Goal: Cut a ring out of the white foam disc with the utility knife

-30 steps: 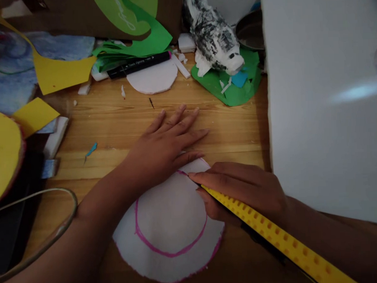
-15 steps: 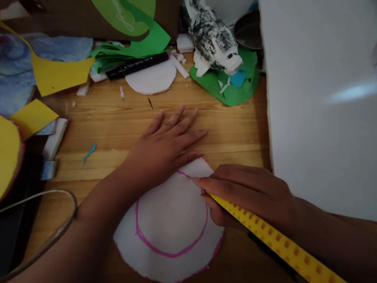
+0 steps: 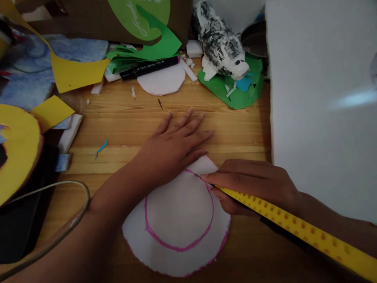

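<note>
A white foam-board disc [image 3: 179, 218] lies on the wooden table, with a magenta ring drawn inside its magenta-marked edge. My left hand [image 3: 179, 144] is flat over the disc's far left part, fingers spread onto the wood. In my right hand [image 3: 258, 184] is a utility knife [image 3: 284, 218] with a long yellow dimpled handle, gripped close to its front end. Its thin dark tip touches the disc on the drawn ring at the upper right. The fingers partly hide the blade, so I cannot tell how deep it sits.
A large white board [image 3: 325, 153] stands at the right. Behind are a painted fish-like figure [image 3: 224, 43], green sheets [image 3: 163, 43], a black marker [image 3: 150, 68] and a white foam piece [image 3: 163, 82]. At left are a yellow ring [image 3: 25, 163], a black flat object [image 3: 33, 221] and a cable [image 3: 85, 186].
The whole view has shifted, so everything appears further right. The knife's handle has swung to a flatter angle, while its tip stays near the same spot on the ring. My left hand keeps its place.
</note>
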Demonstrator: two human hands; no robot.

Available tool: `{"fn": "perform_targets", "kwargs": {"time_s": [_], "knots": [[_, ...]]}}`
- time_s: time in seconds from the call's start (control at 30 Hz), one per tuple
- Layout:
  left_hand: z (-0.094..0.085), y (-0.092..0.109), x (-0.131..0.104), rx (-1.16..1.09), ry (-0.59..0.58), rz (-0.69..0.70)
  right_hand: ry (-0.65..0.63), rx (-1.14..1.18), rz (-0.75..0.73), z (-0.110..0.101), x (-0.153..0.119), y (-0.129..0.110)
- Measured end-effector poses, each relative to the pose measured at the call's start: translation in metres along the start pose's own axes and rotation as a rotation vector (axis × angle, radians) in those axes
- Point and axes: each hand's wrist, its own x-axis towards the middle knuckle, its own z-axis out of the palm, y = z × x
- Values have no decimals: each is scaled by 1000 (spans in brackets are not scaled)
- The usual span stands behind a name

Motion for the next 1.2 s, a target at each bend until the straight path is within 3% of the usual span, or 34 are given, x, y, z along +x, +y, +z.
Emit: {"fn": "perform_targets", "kwargs": {"time_s": [0.23,0.8,1.2], "knots": [[2,-1,2,41,82,109,93,74,-18,14,6,10],[3,-1,4,49,18,55,20,67,9,2,2,-1],[5,-6,4,65,-8,66,80,-7,-18,4,2,-4]]}}
